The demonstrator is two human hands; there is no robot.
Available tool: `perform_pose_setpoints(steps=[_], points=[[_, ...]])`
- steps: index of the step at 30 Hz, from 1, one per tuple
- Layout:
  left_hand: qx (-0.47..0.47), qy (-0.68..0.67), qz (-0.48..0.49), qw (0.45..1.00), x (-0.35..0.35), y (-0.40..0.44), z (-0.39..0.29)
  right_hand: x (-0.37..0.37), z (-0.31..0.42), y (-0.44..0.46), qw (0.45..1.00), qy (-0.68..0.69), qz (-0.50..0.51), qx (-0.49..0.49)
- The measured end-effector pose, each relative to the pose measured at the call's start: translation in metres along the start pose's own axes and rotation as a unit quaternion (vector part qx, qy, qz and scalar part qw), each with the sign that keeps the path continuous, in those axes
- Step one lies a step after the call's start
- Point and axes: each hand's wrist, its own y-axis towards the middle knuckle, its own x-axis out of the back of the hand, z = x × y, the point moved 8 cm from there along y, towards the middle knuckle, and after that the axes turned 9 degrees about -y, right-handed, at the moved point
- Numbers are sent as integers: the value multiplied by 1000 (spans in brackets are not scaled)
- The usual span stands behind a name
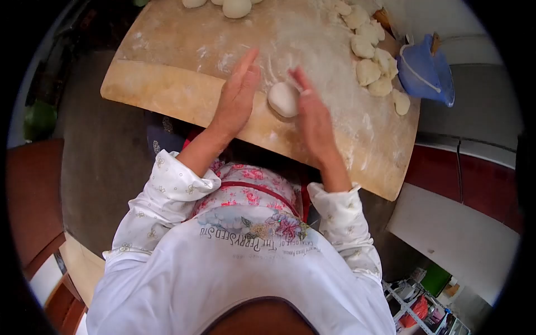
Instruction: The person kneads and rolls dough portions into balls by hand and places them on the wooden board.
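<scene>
With twelve o'clock at the top of my feed, I start on the left with the person's left hand (pixel 235 105): flat, fingers straight, holding nothing, over the front part of the wooden desk (pixel 151 82). At the top, several dough balls (pixel 237 7), partly cut off by the frame, lie at eleven o'clock from the single ball (pixel 283 99). That one rests on the desk between the two hands, at three o'clock from the left hand, with a gap, and about ten from the right hand (pixel 315 120). The right is clearly nearer; its inner side looks set against the ball, though blur keeps me from confirming contact. It too is flat and unclenched. The ball is nearly round, so I make out no long axis; the left hand points toward one, the right toward eleven. Farther right, at two from the ball, I see pale dough pieces (pixel 368 72), then a blue bucket (pixel 419 78) just above three.
</scene>
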Motion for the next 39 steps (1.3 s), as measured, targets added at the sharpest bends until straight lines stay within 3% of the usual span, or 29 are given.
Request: perform_pose_setpoints(steps=[1,3,4,7,11,12,14,16,20,26,29,32,35,36,38,39], points=[[7,-29,1,1000,-8,-3,0,7,-2,8,990,137,-5,-45],[40,-81,22,996,-31,-23,25,8,-13,29,972,220,-64,-47],[53,-106,31,992,-42,-26,31,3,-20,37,970,222,-97,-36],[27,20,58,998,-68,-21,24,-21,-24,28,968,208,-137,-35],[49,-90,82,991,-81,31,24,-25,-24,-18,963,191,-161,-97],[37,-60,76,995,-76,34,22,-23,-25,-23,952,228,-176,-102],[14,-3,63,998,-63,38,20,2,-28,-12,957,207,-188,-81],[17,-83,42,995,-55,15,30,23,-35,11,949,193,-244,-41],[48,-129,86,987,-75,-15,39,-14,-25,27,957,243,-154,-19],[69,-146,107,981,-78,33,36,-14,-23,-20,959,214,-177,-49],[96,-193,77,973,-64,0,41,1,-36,11,958,216,-189,-19],[78,-103,109,986,-77,-33,39,-10,-28,28,950,260,-170,-1],[103,-180,95,974,-86,0,25,-23,-31,11,956,238,-170,-25],[69,-138,98,983,-83,13,23,-26,-31,-3,948,251,-182,-71],[6,-51,112,992,-79,32,19,-24,-27,-19,946,266,-181,-39],[31,-84,98,991,-73,32,21,-20,-30,-23,945,271,-183,-22]])
